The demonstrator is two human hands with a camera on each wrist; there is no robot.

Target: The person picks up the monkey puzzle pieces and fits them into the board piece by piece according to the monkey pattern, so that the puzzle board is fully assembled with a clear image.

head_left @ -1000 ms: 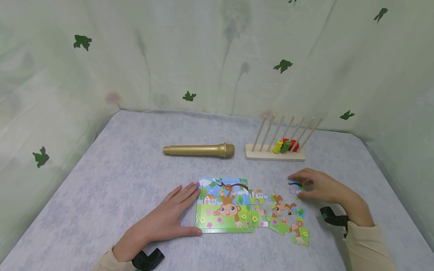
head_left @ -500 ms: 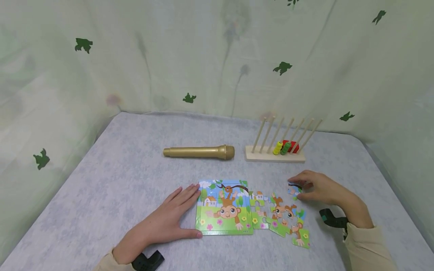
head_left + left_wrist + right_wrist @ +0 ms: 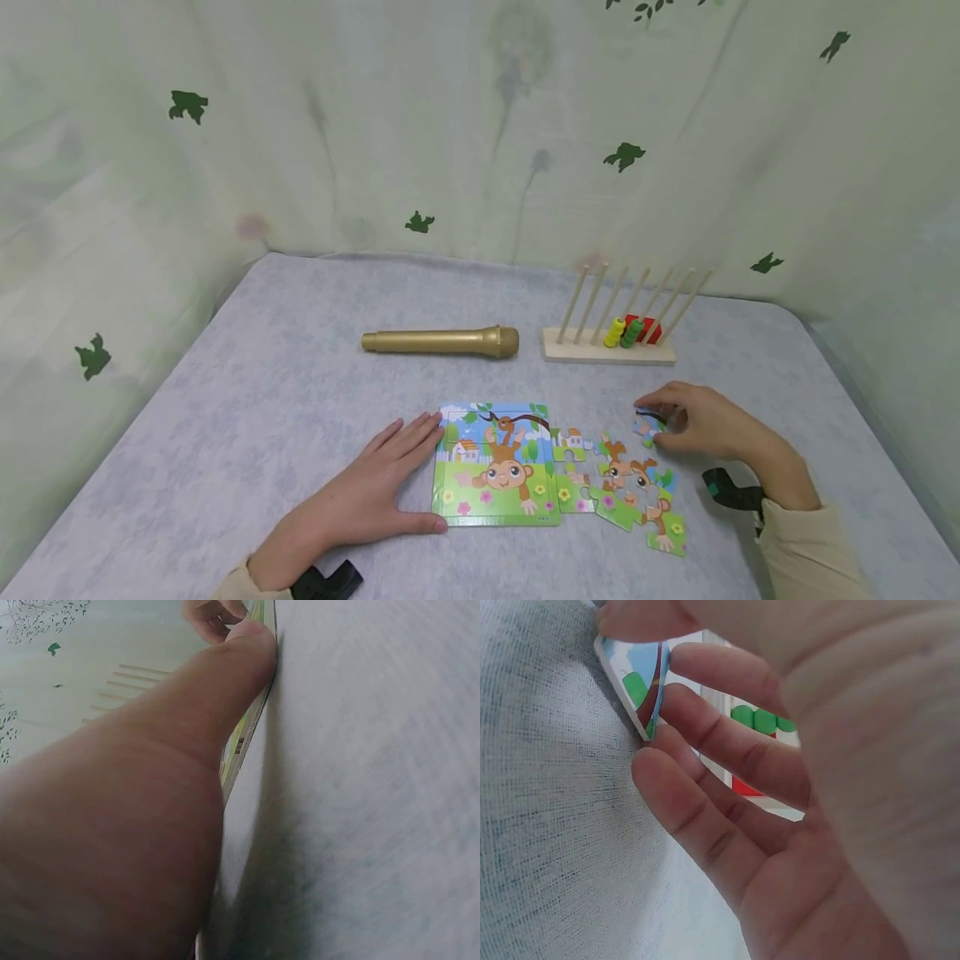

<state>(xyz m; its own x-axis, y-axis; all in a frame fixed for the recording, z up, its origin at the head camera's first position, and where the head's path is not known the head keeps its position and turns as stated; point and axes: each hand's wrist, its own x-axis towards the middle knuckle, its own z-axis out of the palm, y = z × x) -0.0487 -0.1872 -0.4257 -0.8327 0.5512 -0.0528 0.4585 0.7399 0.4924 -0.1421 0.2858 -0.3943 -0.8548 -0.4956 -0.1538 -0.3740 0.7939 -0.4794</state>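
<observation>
My left hand (image 3: 367, 492) lies at the left edge of a square monkey jigsaw puzzle (image 3: 491, 500), its straight fingers touching the upper-left side and the thumb the lower-left corner. In the left wrist view the thumb (image 3: 240, 656) rests along the edge of that board. My right hand (image 3: 708, 421) pinches a blue puzzle piece (image 3: 647, 425) with a dark branch on it, between thumb and fingers. The right wrist view shows this piece (image 3: 634, 664) tilted close to the cloth. Several joined or overlapping puzzle pieces (image 3: 618, 507) with monkey parts lie right of the board.
A gold toy microphone (image 3: 435, 342) lies behind the puzzle. At the back right stands a wooden peg rack (image 3: 600, 354) with yellow, green and red beads (image 3: 632, 333). The table (image 3: 247, 400) wears a grey-blue cloth, and a pale curtain (image 3: 480, 125) hangs behind it.
The right hand has shifted slightly left with the pinched puzzle piece, towards the other pieces. The left hand stays on the board's edge. The whole head view has sunk a little.
</observation>
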